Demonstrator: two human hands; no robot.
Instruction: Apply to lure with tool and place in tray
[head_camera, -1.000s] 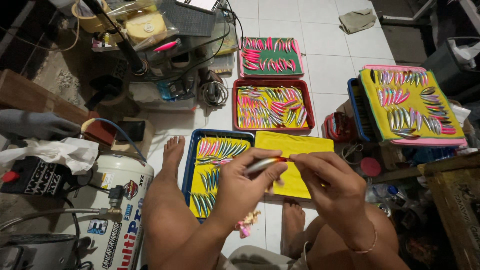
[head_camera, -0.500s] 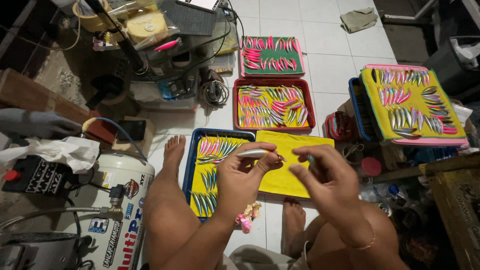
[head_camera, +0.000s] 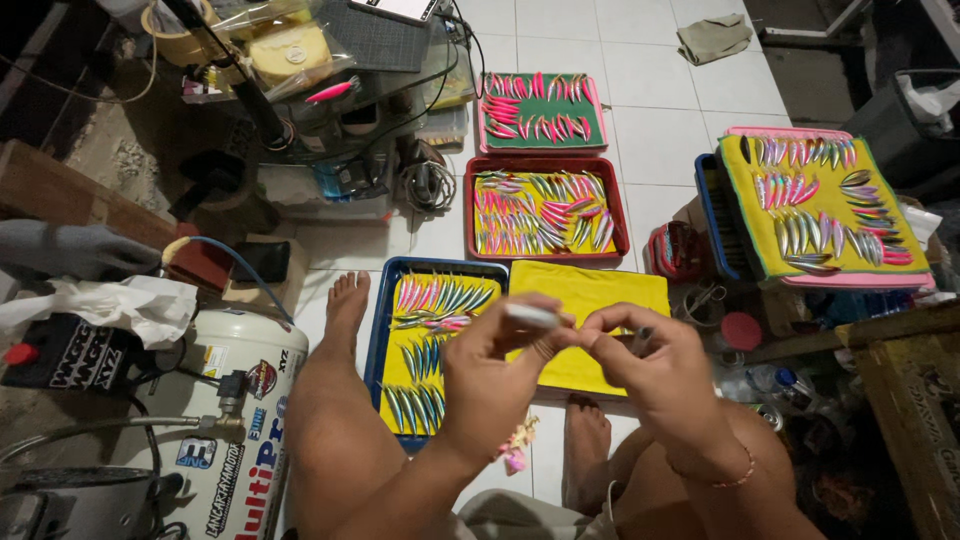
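Note:
My left hand (head_camera: 495, 370) holds a small silvery fishing lure (head_camera: 532, 316) by its rear, pinched between thumb and fingers. My right hand (head_camera: 665, 375) meets it from the right, its fingertips closed on the lure's front end. Both hands hover over a blue tray (head_camera: 383, 340) lined with yellow cloth, which carries rows of painted lures (head_camera: 440, 297). A bare yellow cloth (head_camera: 600, 290) lies just right of those rows. My bare feet rest on the white tiles beside the tray.
A red tray (head_camera: 470, 215) and a pink-rimmed green tray (head_camera: 541, 143) of lures lie further ahead. To the right, a pink-rimmed yellow tray (head_camera: 740, 200) of lures sits on stacked boxes. A white compressor tank (head_camera: 235, 420) stands at the left, with cluttered tools and cables behind.
The lure has shifted a little left and lower in my fingers, and both hands have drawn closer together around it over the blue tray.

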